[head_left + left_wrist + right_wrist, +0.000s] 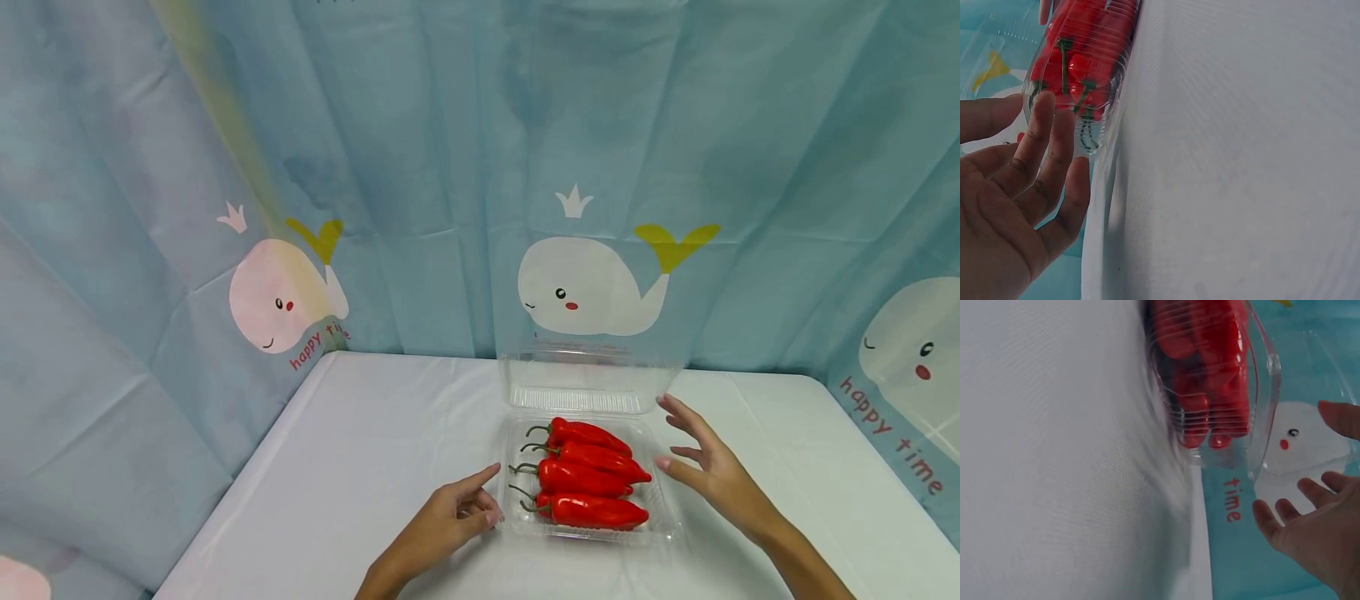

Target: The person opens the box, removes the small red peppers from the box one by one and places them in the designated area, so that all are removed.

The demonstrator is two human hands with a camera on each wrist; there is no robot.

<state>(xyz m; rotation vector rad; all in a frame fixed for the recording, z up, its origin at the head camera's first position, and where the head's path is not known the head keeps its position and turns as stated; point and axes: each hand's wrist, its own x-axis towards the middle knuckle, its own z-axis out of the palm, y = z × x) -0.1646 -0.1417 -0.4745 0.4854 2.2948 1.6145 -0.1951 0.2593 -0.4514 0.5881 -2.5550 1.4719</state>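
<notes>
A clear plastic clamshell box (663,508) sits on the white table with its lid (588,379) standing up at the back. Several red chili peppers (592,475) with green stems lie side by side inside it. My left hand (465,508) rests on the table just left of the box, fingers loosely bent, holding nothing; the left wrist view shows its fingers (1047,156) close to the box wall (1100,100). My right hand (697,450) hovers with spread fingers beside the box's right edge, apart from it. The right wrist view shows the peppers (1207,375) through the plastic.
The white tablecloth (360,467) covers the table, with bare cloth left of the box. A blue curtain printed with white whales (585,287) hangs close behind and along both sides. The table's left edge (247,475) runs diagonally.
</notes>
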